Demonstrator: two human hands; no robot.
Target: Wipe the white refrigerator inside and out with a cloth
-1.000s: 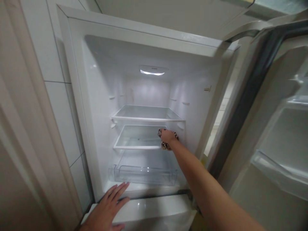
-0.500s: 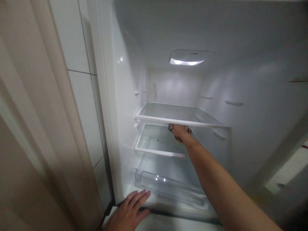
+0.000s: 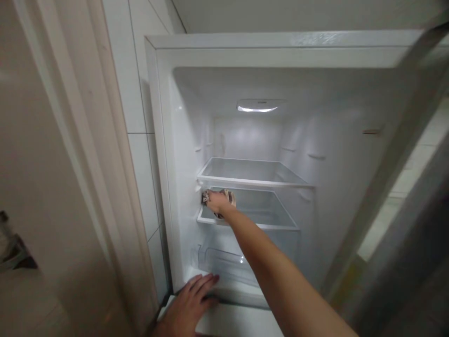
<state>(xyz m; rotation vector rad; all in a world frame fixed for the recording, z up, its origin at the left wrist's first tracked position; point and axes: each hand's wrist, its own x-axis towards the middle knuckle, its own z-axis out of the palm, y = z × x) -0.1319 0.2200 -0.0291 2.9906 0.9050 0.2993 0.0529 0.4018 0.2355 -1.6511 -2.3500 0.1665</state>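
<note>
Deep inside the fridge (image 3: 164, 178), my right hand (image 3: 216, 201) grips a patterned cloth (image 3: 229, 196) in brown, black and cream. It is over the left part of the lower glass shelf (image 3: 259, 206), close to the fridge's left inner wall. Part of the cloth shows on each side of my fingers. Resting with its fingers spread, my left hand (image 3: 191, 304) lies on the fridge's front bottom edge, holding nothing. Above the right hand sits the upper glass shelf (image 3: 245, 169).
A clear plastic drawer (image 3: 224, 262) stands at the fridge's bottom. At the ceiling a lamp (image 3: 257, 106) is lit. The fridge door (image 3: 393, 187) stands open on the right. To the left are a tiled wall (image 3: 140, 173) and a beige door frame (image 3: 105, 164).
My right hand has moved left with the cloth, from the shelf's right part to its left side. The view has pulled back, showing the fridge's top edge. My left hand stays in place.
</note>
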